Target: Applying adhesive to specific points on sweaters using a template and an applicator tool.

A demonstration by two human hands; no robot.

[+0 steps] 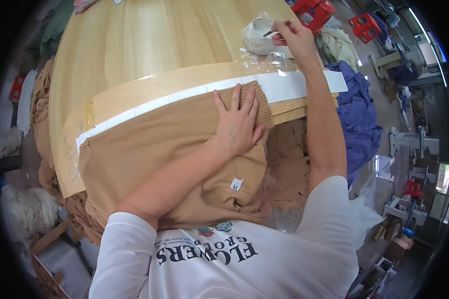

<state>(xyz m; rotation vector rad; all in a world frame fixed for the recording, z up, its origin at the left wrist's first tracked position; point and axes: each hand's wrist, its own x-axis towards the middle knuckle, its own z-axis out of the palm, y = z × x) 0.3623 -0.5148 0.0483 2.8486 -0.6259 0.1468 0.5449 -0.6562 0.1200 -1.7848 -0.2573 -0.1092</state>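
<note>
A tan knitted sweater (164,144) with ribbed edges lies across the near side of the wooden table. My left hand (237,122) rests flat on it with fingers spread, close to the ribbed end. A small white size label (236,184) shows on the knit nearer my body. Farther off to the right, my right hand (295,42) pinches a thin, dark, stick-like tool (270,33). Its end points into a round, whitish bowl (257,40) wrapped in clear plastic. What the bowl holds is hard to make out.
A long white marked strip (157,103) runs along the sweater's far edge on the wooden table (149,40). Purple cloth (354,114) is heaped at the right and brown fabric (42,104) hangs at the left. Red stools (314,12) and sewing-machine tables (414,142) stand beyond.
</note>
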